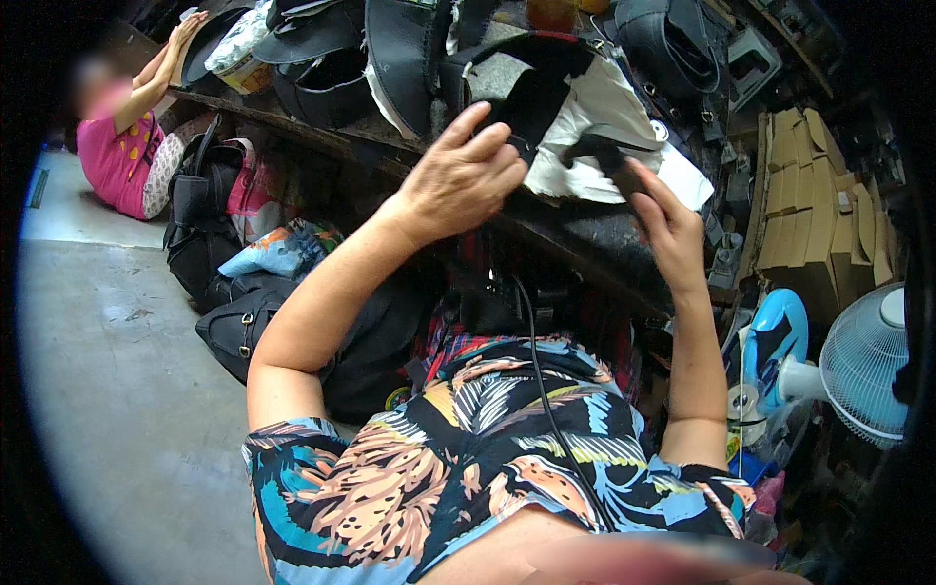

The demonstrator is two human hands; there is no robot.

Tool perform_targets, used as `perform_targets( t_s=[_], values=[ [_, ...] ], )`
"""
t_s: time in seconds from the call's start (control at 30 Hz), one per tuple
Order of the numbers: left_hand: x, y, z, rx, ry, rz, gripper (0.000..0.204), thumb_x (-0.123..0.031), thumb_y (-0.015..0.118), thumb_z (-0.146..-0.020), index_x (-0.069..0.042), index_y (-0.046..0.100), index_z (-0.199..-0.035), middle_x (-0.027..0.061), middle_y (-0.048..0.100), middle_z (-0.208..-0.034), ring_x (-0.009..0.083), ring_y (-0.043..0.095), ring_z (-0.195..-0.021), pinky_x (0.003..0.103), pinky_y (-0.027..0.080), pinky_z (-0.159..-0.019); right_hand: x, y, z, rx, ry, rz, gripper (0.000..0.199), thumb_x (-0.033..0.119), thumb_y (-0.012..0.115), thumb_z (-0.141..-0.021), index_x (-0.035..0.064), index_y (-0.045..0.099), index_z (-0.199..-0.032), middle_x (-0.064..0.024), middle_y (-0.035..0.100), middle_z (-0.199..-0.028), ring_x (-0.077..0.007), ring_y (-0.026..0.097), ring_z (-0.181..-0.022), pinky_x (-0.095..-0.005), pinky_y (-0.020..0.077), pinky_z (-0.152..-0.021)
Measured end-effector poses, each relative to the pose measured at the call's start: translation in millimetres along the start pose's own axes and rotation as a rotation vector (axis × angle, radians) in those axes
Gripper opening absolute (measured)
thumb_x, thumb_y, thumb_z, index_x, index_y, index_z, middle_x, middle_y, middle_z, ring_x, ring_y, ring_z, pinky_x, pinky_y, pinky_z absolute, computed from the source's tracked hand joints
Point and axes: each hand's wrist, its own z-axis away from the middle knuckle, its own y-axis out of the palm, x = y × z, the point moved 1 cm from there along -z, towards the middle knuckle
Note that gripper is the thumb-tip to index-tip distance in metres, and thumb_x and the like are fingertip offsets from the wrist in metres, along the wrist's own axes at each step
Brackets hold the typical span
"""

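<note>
My right hand [667, 226] is closed round the handle of a hammer [606, 161], its dark head tilted over a white sheet [609, 102] on the workbench. The sheet lies with a black, curved-edged bag piece [531, 107]. My left hand [460, 177] hovers at the near side of that black piece, fingers bent and apart. Nothing shows in its grip, though the undersides of the fingers are hidden. A grey patch [495, 78] of lining shows beyond the left fingertips.
Black bag parts [327, 83] crowd the workbench's left, and another black bag [668, 44] stands far right. Flattened cardboard boxes [814, 205] and a fan [868, 361] are at right. Bags [258, 331] lie on the left floor. Another person [122, 146] sits far left. A black cable [536, 361] hangs before me.
</note>
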Motion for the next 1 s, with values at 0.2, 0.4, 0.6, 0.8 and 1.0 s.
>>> perform_targets(
  t_s=[0.2, 0.4, 0.6, 0.8, 1.0],
  values=[
    [-7.6, 28.1, -31.8, 0.209, -0.104, 0.011, 0.019, -0.018, 0.064, -0.075, -0.009, 0.062, -0.092, 0.0067, 0.062, -0.089, 0.0190, 0.063, -0.072, 0.031, 0.050, -0.060, -28.5, -37.2, 22.9, -0.423, -0.089, 0.365, 0.034, 0.017, 0.072, -0.086, 0.0145, 0.069, -0.120, -0.0094, 0.071, -0.106, -0.0215, 0.067, -0.091, -0.0329, 0.0508, -0.079],
    [5.7, -9.1, -51.1, -0.123, -0.045, -0.022, 0.012, -0.017, 0.061, -0.077, -0.014, 0.063, -0.089, -0.0008, 0.063, -0.078, 0.0153, 0.064, -0.068, 0.029, 0.050, -0.060, -51.0, -39.3, 40.0, -0.319, -0.069, 0.762, 0.037, 0.019, 0.075, -0.082, 0.0202, 0.069, -0.118, -0.0057, 0.066, -0.098, -0.0249, 0.062, -0.090, -0.0366, 0.0493, -0.079],
    [25.1, -107.5, 11.5, -0.475, -0.617, 0.244, 0.023, -0.009, 0.068, -0.085, -0.008, 0.068, -0.108, 0.0085, 0.072, -0.094, 0.0242, 0.070, -0.081, 0.031, 0.054, -0.069, -44.7, -37.4, 25.1, -0.356, -0.252, 0.702, 0.045, 0.017, 0.073, -0.084, 0.0183, 0.063, -0.128, -0.0091, 0.060, -0.112, -0.0289, 0.055, -0.102, -0.0405, 0.0454, -0.088],
    [18.4, -146.0, 99.2, -1.179, -1.274, 1.169, 0.036, -0.010, 0.065, -0.089, -0.004, 0.058, -0.124, 0.0094, 0.068, -0.112, 0.0237, 0.067, -0.095, 0.037, 0.055, -0.084, -14.3, -9.1, -2.0, -0.248, -0.328, 0.306, 0.035, 0.012, 0.067, -0.090, 0.0082, 0.065, -0.124, -0.0099, 0.061, -0.118, -0.0250, 0.056, -0.110, -0.0381, 0.0437, -0.094],
    [-2.7, -67.7, 68.1, -1.133, -1.027, 2.000, 0.028, -0.009, 0.059, -0.093, -0.002, 0.058, -0.121, 0.0110, 0.068, -0.111, 0.0223, 0.069, -0.093, 0.038, 0.057, -0.084, 34.8, 60.4, -51.4, 0.501, -0.063, -0.728, 0.087, 0.070, 0.047, -0.088, -0.0009, 0.050, -0.138, -0.0154, 0.056, -0.133, -0.0250, 0.051, -0.125, -0.0373, 0.0387, -0.104]
  ],
)
